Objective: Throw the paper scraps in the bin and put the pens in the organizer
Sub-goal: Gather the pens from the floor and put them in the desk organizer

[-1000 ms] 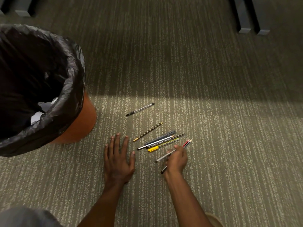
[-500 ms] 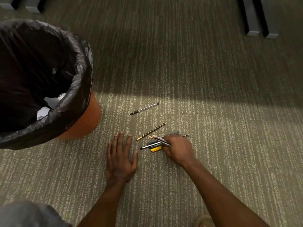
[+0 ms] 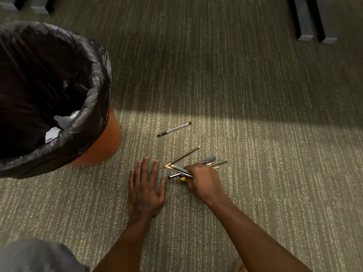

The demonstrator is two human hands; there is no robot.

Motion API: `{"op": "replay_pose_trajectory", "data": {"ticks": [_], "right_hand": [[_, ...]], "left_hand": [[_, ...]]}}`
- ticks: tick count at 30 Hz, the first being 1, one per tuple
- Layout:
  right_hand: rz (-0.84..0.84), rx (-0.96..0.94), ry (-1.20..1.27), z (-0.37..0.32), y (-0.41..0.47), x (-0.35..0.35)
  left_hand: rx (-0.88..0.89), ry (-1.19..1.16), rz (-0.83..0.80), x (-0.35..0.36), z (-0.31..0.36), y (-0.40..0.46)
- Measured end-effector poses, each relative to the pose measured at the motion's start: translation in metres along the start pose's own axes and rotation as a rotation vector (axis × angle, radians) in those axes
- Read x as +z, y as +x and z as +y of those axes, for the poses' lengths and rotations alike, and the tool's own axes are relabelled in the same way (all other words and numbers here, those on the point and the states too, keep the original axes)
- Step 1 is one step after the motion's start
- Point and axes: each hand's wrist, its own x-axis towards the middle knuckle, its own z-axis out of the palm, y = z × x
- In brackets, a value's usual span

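1. The left hand (image 3: 146,190) lies palm down on the carpet (image 3: 255,173), fingers spread flat and holding nothing
2. Just beside it, the right hand (image 3: 204,180) is curled over a cluster of pens (image 3: 213,162); its fingers close on a couple of pens (image 3: 179,169) whose tips stick out toward the left hand — how many it grips I cannot tell
3. A yellow-tipped black pencil (image 3: 182,156) lies loose on the carpet just beyond the right hand, slanting up to the right
4. Farther out, a clear pen with a black cap (image 3: 173,129) lies alone, well apart from the cluster
5. At the left edge of the carpet stands the orange bin (image 3: 102,142) with a black liner (image 3: 92,91) — white paper scraps (image 3: 59,124) show inside it
6. Grey furniture legs (image 3: 308,22) stand at the far right corner
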Motion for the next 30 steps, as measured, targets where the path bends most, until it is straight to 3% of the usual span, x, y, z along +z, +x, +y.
{"op": "replay_pose_trajectory", "data": {"ticks": [6,12,17,21,23,26,30], "right_hand": [[-0.120,0.014,-0.036,-0.009,0.014,-0.009],[-0.154,0.042,0.086,-0.006,0.013,-0.015],[0.035,0.296,0.517,-0.004,0.000,-0.018],[0.177,0.554,0.710,-0.006,-0.013,-0.017],[0.190,0.724,0.871,-0.006,-0.020,-0.015],[0.229,0.951,1.312,-0.002,-0.027,-0.017],[0.138,0.979,1.514,0.009,-0.030,-0.027]], "left_hand": [[0.001,-0.008,-0.003,0.002,0.000,0.000],[0.007,-0.018,0.014,0.006,-0.002,0.000],[0.001,-0.001,-0.003,0.006,-0.003,0.000],[0.002,-0.013,-0.005,0.006,-0.003,0.000],[-0.002,-0.010,-0.008,0.006,-0.002,0.000],[-0.004,-0.010,-0.017,0.004,-0.002,0.001],[0.001,-0.025,-0.005,0.003,-0.002,0.000]]}}
